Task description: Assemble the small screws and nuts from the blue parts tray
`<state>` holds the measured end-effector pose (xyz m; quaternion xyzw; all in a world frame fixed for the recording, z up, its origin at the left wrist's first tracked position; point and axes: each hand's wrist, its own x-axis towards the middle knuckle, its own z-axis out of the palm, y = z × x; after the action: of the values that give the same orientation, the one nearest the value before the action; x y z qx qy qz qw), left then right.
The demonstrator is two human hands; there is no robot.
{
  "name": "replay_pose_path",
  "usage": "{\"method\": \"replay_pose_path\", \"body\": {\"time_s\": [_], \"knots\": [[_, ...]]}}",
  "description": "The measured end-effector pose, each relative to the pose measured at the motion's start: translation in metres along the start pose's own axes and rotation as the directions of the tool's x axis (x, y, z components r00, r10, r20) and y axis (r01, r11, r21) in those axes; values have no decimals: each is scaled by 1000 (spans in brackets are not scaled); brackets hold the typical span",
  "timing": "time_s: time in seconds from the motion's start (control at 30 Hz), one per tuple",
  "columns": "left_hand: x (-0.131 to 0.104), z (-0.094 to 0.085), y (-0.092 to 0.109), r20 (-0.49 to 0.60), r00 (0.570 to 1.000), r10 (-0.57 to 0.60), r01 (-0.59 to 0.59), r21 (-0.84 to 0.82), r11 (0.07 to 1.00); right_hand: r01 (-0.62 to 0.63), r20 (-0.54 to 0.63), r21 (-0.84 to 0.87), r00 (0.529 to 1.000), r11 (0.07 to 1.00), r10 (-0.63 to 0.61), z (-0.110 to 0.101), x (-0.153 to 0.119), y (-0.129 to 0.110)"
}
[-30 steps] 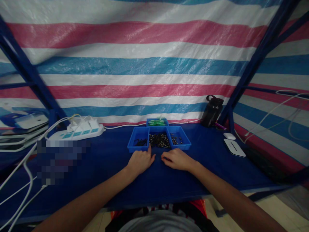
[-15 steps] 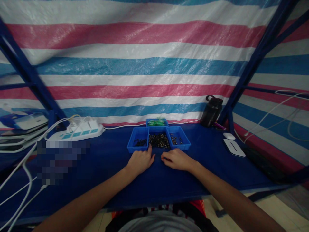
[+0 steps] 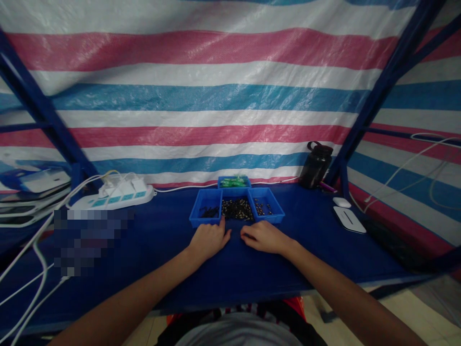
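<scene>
My left hand (image 3: 209, 239) rests at the front of the left blue bin (image 3: 205, 222), index finger stretched forward and thumb apart, holding nothing visible. My right hand (image 3: 264, 236) lies in front of the right blue bin (image 3: 275, 218) with its fingers curled together; anything inside them is hidden. Dark slender pieces (image 3: 209, 212) lie in the left bin. Between the bins is a heap of small black and brassy parts (image 3: 237, 209). A few small metallic parts (image 3: 262, 207) sit in the right bin. Behind, another blue bin (image 3: 234, 189) holds green-wrapped items (image 3: 234, 182).
On the blue table (image 3: 230, 278), a white power strip (image 3: 118, 198) with plugs and cables stands left, beside stacked devices (image 3: 34, 192). A dark bottle (image 3: 316, 166), a small white case (image 3: 342, 202) and a flat white device (image 3: 349, 219) are on the right.
</scene>
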<state>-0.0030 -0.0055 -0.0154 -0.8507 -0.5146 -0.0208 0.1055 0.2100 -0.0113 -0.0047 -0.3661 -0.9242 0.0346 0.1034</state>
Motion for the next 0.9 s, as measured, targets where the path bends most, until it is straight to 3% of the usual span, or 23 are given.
{"method": "replay_pose_path", "body": {"time_s": [0.43,0.9], "knots": [[-2,-5,1,-47,996,76,-75,26,997,-5,-2,-3,1000,1000,5,1,0,1],[-2,-7,1,-85,995,52,-48,46,998,-23,40,8,999,1000,23,0,1,1]]}}
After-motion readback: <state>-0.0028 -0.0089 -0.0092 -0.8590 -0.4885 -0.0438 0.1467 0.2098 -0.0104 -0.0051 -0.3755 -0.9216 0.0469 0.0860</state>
